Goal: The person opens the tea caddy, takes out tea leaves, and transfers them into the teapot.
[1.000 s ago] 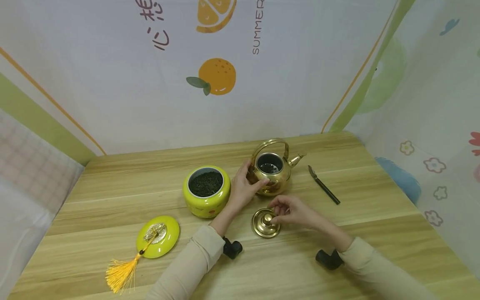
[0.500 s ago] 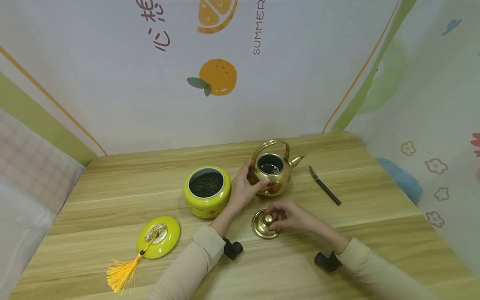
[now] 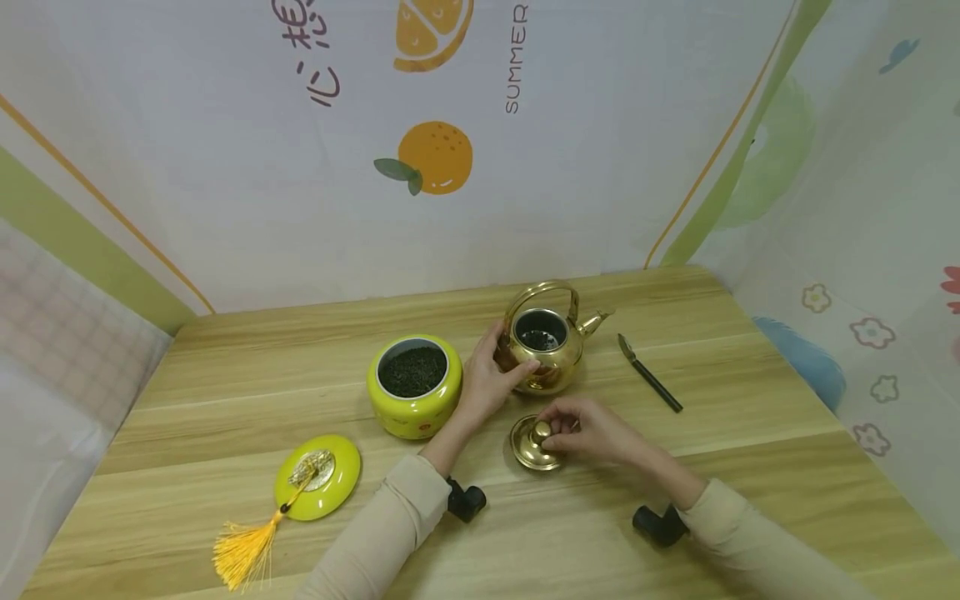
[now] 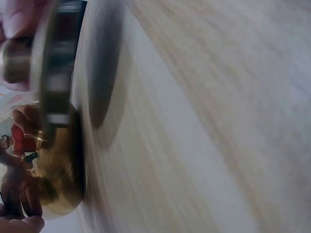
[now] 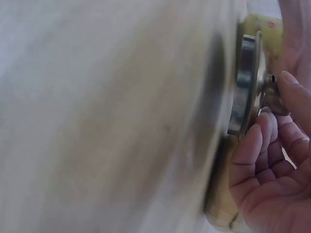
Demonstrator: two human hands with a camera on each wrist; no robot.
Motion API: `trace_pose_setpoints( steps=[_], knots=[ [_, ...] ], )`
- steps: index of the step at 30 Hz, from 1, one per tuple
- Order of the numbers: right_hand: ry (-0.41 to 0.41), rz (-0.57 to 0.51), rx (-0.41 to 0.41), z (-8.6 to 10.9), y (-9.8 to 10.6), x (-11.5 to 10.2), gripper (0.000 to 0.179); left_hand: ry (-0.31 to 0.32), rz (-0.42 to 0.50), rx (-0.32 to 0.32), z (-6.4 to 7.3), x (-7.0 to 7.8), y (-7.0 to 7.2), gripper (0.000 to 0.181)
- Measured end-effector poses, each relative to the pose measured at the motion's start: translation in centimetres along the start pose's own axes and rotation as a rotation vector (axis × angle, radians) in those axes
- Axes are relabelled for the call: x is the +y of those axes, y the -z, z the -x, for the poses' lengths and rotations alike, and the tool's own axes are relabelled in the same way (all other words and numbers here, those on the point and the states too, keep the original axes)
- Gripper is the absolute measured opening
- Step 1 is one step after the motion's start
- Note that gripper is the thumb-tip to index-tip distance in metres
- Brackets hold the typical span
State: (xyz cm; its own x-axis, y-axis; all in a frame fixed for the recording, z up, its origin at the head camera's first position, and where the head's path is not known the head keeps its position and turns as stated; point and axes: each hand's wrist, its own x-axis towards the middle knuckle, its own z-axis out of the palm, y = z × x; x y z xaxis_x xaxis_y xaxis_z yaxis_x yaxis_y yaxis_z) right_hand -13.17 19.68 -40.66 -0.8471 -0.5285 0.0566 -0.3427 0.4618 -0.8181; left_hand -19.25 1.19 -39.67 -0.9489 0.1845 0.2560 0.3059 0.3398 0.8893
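My left hand (image 3: 491,379) holds the side of a gold teapot (image 3: 553,371), thumb in front and fingers behind its body. The teapot stands upright, its mouth uncovered, with dark leaves inside and its spout to the right. In front of it, my right hand (image 3: 592,432) pinches the knob of the gold teapot lid (image 3: 529,454). The lid is tilted and raised off the table; in the right wrist view the lid (image 5: 244,85) has a gap and a shadow beneath it. Its rim (image 4: 58,73) crosses the left wrist view, blurred, before the teapot (image 4: 63,170).
A yellow-green jar (image 3: 401,414) full of dark tea leaves stands left of my left hand. Its lid (image 3: 339,475), with an orange tassel (image 3: 246,552), lies farther front left. Right of the teapot lies a slim dark-handled tool (image 3: 651,377). A printed cloth (image 3: 525,200) hangs behind the table.
My right hand has closed its fingers on the lid's knob and lifted the lid slightly off the table, tilting it. My left hand has stayed on the teapot.
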Motion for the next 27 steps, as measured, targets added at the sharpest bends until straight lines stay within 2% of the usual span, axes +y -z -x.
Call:
trace_pose_setpoints(
  steps=[4,8,11,15,21,27],
  knots=[
    [-0.025,-0.004,0.057,0.3,1.2,-0.4,0.022,-0.006,0.005,0.002,0.0,0.0,0.0,0.074],
    [-0.094,-0.096,0.111,0.4,2.7,-1.3,0.026,-0.014,-0.002,0.004,-0.1,-0.1,0.0,0.072],
    [-0.141,-0.166,0.183,0.3,3.8,-2.1,0.029,-0.019,-0.014,0.012,-0.1,-0.1,-0.1,0.071],
    [-0.143,-0.191,0.305,-0.5,4.9,-2.7,0.03,-0.022,-0.039,0.023,-0.1,-0.1,-0.1,0.071],
    [-0.109,-0.155,0.445,-2.2,5.5,-2.7,0.028,-0.026,-0.029,0.023,-0.1,-0.2,0.0,0.071],
    [-0.051,-0.022,0.572,-4.1,5.2,-2.6,0.03,-0.047,0.006,0.013,-0.1,-0.2,0.0,0.069]
  ],
)
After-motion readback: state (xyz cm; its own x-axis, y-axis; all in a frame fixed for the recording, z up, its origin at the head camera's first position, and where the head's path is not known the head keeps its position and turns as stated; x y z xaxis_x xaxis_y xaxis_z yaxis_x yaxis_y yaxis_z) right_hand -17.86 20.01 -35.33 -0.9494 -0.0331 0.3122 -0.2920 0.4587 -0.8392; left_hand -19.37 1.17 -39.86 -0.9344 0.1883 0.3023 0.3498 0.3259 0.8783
